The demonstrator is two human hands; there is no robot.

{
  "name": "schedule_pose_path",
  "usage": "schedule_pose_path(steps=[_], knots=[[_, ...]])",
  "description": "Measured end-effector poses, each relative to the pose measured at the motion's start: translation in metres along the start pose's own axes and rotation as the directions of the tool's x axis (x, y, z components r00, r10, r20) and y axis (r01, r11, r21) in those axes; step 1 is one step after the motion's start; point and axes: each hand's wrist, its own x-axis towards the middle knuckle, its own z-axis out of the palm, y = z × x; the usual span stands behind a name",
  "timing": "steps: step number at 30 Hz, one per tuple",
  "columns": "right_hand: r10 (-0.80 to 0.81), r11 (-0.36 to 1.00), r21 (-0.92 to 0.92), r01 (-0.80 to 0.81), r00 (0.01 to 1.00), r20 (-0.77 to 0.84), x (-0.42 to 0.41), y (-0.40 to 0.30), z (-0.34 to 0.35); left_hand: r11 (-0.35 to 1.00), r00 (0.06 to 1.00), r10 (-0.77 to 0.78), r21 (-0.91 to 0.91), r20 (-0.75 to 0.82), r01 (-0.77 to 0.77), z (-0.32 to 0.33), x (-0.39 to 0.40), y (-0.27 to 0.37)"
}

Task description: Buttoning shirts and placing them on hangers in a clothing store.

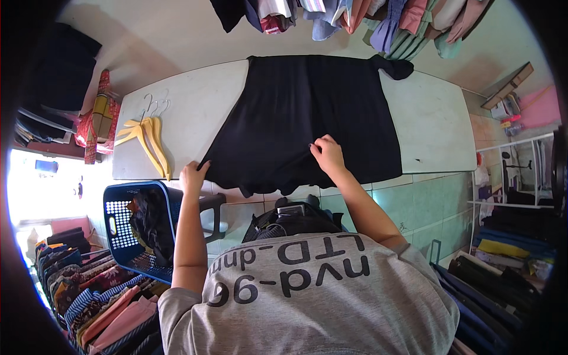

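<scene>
A black garment [293,111] lies spread over a white table [430,120], its ruffled lower edge hanging past the near side. At the garment's left lower corner, my left hand [193,176] pinches the cloth between thumb and fingers. My right hand [329,156] rests over the lower middle part with curled fingers, and a fold of the cloth runs up to its fingertips. One black sleeve [396,69] sticks out at the far right corner of the garment. Several yellow hangers [148,140] with metal hooks lie together on the table's left part.
A blue plastic basket [166,213] with dark cloth [153,226] inside stands below my left arm. Beside it is a dark stool [216,215]. Clothes hang along the far wall [390,26] and on racks at lower left [106,306] and lower right [483,293]. A red patterned bag [104,120] sits left of the table.
</scene>
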Motion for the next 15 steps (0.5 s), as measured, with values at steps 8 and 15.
schedule_pose_path(steps=[8, 15], knots=[[0.164, 0.957, -0.217, -0.192, 0.976, -0.141, -0.063, 0.019, -0.021, 0.766, 0.805, 0.585, -0.256, -0.102, -0.59, 0.015, -0.011, 0.051], [0.193, 0.922, -0.276, -0.273, 0.939, -0.285, -0.071, 0.034, -0.021, 0.431, 0.429, 0.896, -0.464, 0.117, -0.774, 0.08, -0.045, 0.161]])
